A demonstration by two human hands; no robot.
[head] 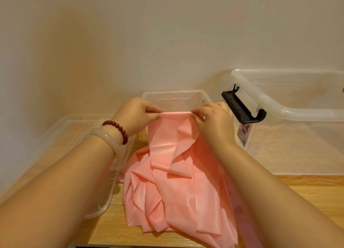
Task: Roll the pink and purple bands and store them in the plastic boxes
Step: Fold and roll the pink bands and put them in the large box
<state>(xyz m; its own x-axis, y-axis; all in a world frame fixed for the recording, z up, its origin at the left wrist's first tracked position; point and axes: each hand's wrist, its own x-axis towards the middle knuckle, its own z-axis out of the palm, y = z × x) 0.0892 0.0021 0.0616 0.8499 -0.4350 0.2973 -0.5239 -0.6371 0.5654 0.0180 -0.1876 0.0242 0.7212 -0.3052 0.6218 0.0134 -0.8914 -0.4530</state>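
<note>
Hanging from both hands, the pink band [178,182] is held by its upper edge, which is pulled straight in front of the small clear plastic box [173,96]. That edge is pinched at one corner by the curled fingers [154,115] of the left hand [134,113] and at the other by those of the right hand [214,121]. The rest of the band is heaped in loose folds on the wooden worktop [307,197]. A red bead bracelet [119,128] and a pale bangle [106,137] are worn on the left wrist. A shallow clear container [74,128] is seen at the left, and a large clear plastic box [290,110] with a black latch [242,108] at the right.
</note>
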